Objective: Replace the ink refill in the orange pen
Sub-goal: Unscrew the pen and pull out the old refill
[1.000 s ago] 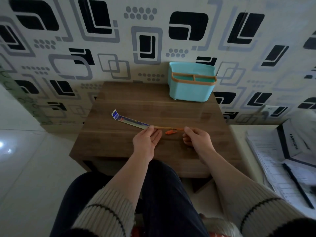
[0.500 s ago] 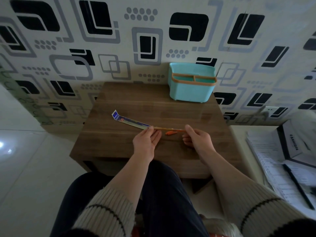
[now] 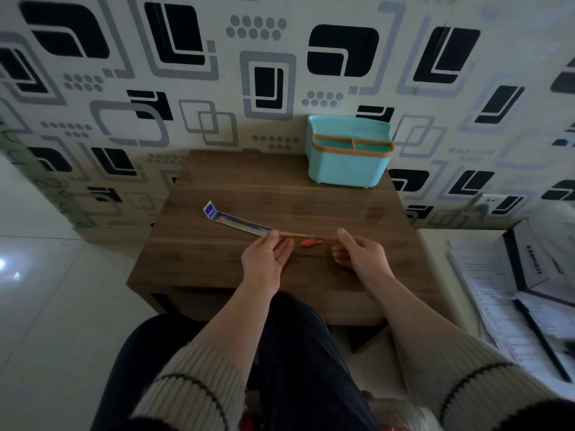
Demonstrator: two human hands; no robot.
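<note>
A long blue-and-white refill packet (image 3: pixel 236 221) lies slanted on the wooden table (image 3: pixel 217 262). My left hand (image 3: pixel 266 259) pinches the packet's near end between thumb and fingertips. From that end a thin tan-orange rod (image 3: pixel 306 235) runs right to my right hand (image 3: pixel 357 255), which pinches its other end. Whether the rod is the pen barrel or a refill cannot be told. A small orange pen piece (image 3: pixel 311 243) lies loose on the table just below the rod, between my hands.
A teal organiser box (image 3: pixel 345 169) with an orange rim stands at the table's back right, against the patterned wall. Papers, a dark box (image 3: pixel 529 262) and a black pen (image 3: pixel 539 340) lie on a surface to the right. My knees are under the table's front edge.
</note>
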